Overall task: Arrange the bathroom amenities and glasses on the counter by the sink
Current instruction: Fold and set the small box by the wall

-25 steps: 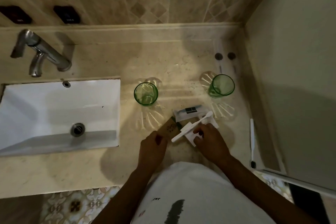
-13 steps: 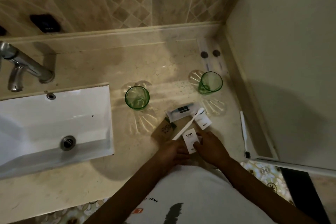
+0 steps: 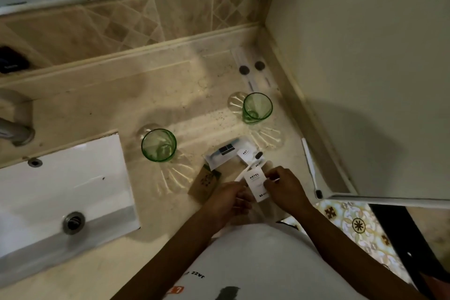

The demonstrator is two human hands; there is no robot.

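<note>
Two green glasses stand on the beige counter (image 3: 151, 95): one (image 3: 158, 145) beside the sink, one (image 3: 257, 107) near the right wall. Close to the front edge lies a heap of amenities: a clear toothbrush packet (image 3: 225, 152), a brown carton (image 3: 204, 181), a second white sachet (image 3: 246, 153) and a white toothbrush (image 3: 250, 163). My left hand (image 3: 229, 200) and my right hand (image 3: 283, 187) both pinch a white sachet marked HOTEL (image 3: 256, 184), held just above the counter.
The white sink (image 3: 60, 192) and the tap (image 3: 14, 129) are at the left. Another toothbrush (image 3: 310, 165) lies along the right wall. Two sachets with dark round caps (image 3: 253, 70) rest in the back right corner. A mirror runs above the tiled backsplash.
My right hand has let go of the white toothbrush and taken the HOTEL sachet. My left hand has come right from the carton to join it. The camera swung right.
</note>
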